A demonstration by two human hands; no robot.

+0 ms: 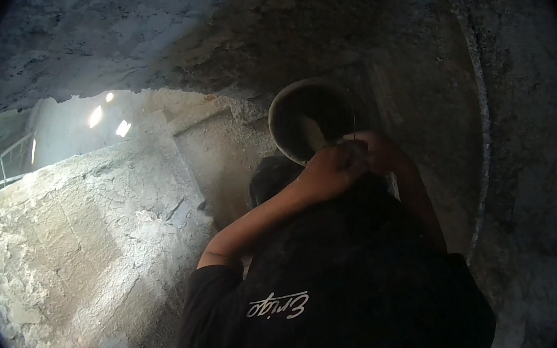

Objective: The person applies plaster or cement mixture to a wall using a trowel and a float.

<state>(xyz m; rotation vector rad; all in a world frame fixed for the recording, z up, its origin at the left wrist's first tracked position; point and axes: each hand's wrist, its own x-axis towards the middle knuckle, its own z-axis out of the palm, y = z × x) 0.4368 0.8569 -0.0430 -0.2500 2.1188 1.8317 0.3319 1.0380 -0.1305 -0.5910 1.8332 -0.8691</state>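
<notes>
Raised before a rough plastered wall (96, 247), a round metal pan (307, 120) of wet mortar – judged heavy, rigid and gritty-slick – is gripped at its near rim by the left hand (332, 168) and right hand (381, 153), both closed on it.

1. Only bearing surface I can see: a rough block wall (76, 249) on my left, grey and uneven, with its top edge running from the left rim up toward the middle.
2. Lying on it: crusted mortar (132, 271) in lumps and smears across the face and along the top. Nothing loose that I can make out.
3. Lower left goes gritty and dark, so I can't tell wall from floor there.
4. The pan (310, 120) sits on no surface. Another person's hands (339, 167) carry it, raised above their head, close under the concrete slab (223, 37).
</notes>
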